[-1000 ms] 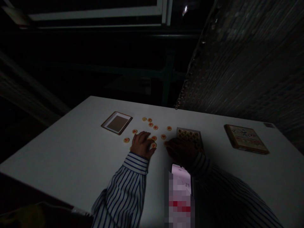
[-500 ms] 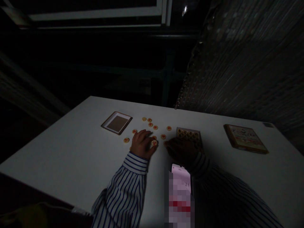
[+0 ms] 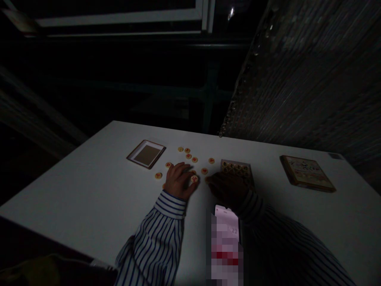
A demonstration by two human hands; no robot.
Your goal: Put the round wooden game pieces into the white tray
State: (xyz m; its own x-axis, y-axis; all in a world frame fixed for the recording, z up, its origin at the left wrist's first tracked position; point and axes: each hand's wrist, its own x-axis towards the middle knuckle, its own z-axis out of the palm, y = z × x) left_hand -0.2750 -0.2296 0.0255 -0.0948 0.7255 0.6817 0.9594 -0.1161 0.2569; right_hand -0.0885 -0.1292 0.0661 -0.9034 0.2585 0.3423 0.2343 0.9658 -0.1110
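My left hand [image 3: 179, 180] is closed in a pinch on a round xiangqi piece [image 3: 194, 179] with a red character, held just above the white table. Around it lie several more red-marked xiangqi pieces, among them one at the left [image 3: 158, 175] and one just beyond my hands [image 3: 204, 171]. My right hand [image 3: 228, 190], dark in shadow, has its fingers pressed together at the edge of a small pale xiangqi piece [image 3: 207, 180]. It partly covers an open box [image 3: 249, 166] in which rows of dark-marked pieces lie.
An open, shallow lid or tray [image 3: 162, 150] lies at the back left of the table [image 3: 89, 178]. A closed box with a printed top [image 3: 308, 173] lies at the right. Below my right hand is a lit phone [image 3: 227, 218]. A hanging bead curtain [image 3: 297, 79] borders the far right.
The piece in my left hand has shifted very slightly to the right. My right hand stays nearly still, and the other pieces lie as before.
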